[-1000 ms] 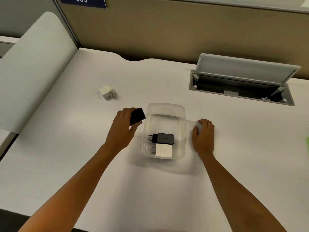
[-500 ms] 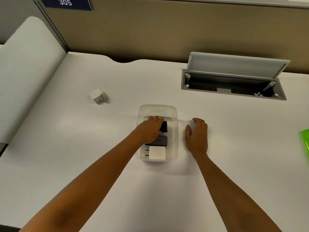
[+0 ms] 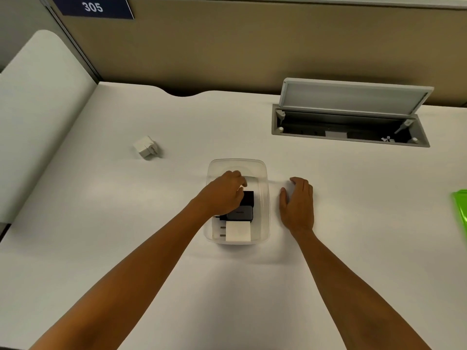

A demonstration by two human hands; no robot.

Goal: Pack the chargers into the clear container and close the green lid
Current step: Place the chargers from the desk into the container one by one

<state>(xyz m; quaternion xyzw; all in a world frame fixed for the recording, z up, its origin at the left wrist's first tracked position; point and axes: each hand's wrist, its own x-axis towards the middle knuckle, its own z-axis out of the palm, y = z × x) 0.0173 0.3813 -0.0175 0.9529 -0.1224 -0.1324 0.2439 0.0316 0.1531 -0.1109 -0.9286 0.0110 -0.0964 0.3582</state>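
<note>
The clear container (image 3: 237, 200) now holds three chargers: a white charger (image 3: 238, 231) at the end nearest the person, a grey-black charger (image 3: 240, 213) beyond it, and a black charger (image 3: 248, 197) that a second ago was still pinched in the left hand (image 3: 222, 195) outside the container's left wall. That hand has since crossed the rim and lowered the black charger inside; it now sits just under the fingertips, and the grip looks loosened, fingers curled above it, though whether they still touch it cannot be told. The right hand (image 3: 298, 205) lies flat and open on the counter (image 3: 353, 223) just right of the container, holding nothing, as it did before.

So the third charger is as good as packed. Well to the left of the left grip and farther from the person, one small white charger (image 3: 146, 147) remains loose on the counter, likely the next pick. Far to the right of the right grip, the green lid (image 3: 460, 210) shows at the frame edge, not yet on. Beyond the right hand, an open cable hatch (image 3: 351, 117) plays no part.
</note>
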